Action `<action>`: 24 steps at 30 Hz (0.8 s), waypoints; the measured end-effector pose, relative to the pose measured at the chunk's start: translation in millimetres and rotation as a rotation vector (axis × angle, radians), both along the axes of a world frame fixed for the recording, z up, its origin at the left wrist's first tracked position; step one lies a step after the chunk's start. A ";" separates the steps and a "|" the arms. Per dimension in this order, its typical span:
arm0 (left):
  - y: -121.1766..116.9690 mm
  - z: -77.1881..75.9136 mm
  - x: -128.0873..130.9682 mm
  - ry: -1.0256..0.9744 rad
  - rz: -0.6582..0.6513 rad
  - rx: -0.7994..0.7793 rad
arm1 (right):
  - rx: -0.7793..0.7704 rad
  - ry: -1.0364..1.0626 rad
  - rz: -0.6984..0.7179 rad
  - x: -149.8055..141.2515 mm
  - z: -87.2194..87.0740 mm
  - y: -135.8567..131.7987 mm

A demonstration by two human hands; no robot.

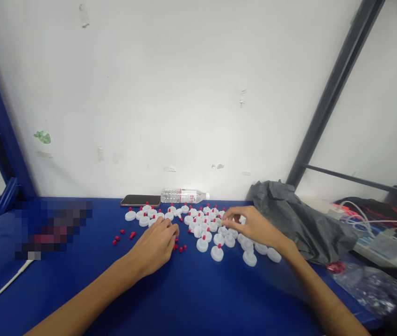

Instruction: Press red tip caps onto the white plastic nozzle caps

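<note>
Many round white plastic caps with nozzles [217,253] are spread over the blue table, a number of them topped with small red tips. My left hand [159,245] rests low among loose red tips [180,248], its fingers curled down and pressed together; whatever is under the fingertips is hidden. More red tips [133,234] lie to its left. Over the right part of the cluster, my right hand [252,226] has its thumb and fingers brought together at the white caps. What it pinches is too small to make out. White caps without red tips [249,258] lie below that hand.
A phone [140,200] and a clear plastic bottle lying on its side [184,196] are along the wall. A dark grey plastic bag [300,224] stands at the right, beside cables and a power strip [387,247]. A blurred-out object [54,231] with a white cable lies left.
</note>
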State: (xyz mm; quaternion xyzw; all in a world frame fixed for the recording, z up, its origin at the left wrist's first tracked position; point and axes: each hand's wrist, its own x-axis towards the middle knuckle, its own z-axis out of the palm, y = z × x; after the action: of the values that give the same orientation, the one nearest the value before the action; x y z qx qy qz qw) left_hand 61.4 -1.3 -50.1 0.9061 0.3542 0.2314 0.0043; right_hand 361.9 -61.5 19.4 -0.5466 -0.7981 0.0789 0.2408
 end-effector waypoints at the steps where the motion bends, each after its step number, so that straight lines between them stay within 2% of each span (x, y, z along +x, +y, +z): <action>1: 0.2 -0.2 0.1 0.000 0.002 0.001 | -0.063 0.019 0.063 -4.4 -0.1 -2.9; 3: 0.2 -0.5 0.2 -0.004 0.009 0.007 | -0.179 0.004 0.140 -11.9 -3.4 -6.7; 5: -0.8 0.0 0.5 -0.014 0.015 0.016 | -0.230 -0.019 0.199 -17.6 -8.5 -8.1; 9: -5.7 4.6 2.8 -0.037 0.007 0.035 | -0.171 0.037 0.296 -24.7 -10.9 -10.6; 15: -17.8 16.7 9.5 -0.148 -0.075 0.097 | -0.179 0.400 0.267 -32.1 -1.6 -19.2; 21: -32.9 25.6 14.6 -0.164 -0.208 0.116 | -0.105 0.362 0.241 -44.1 -14.3 -16.0; 24: -36.7 24.5 18.3 -0.092 -0.265 0.185 | -0.191 0.408 0.260 -49.4 -18.2 -17.3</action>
State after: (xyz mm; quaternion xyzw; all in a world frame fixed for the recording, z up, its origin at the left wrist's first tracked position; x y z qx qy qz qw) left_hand 79.7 -38.0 -25.6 0.9299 0.2082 0.3015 -0.0323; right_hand 312.5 -78.8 1.3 -0.4322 -0.7857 0.2927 0.3320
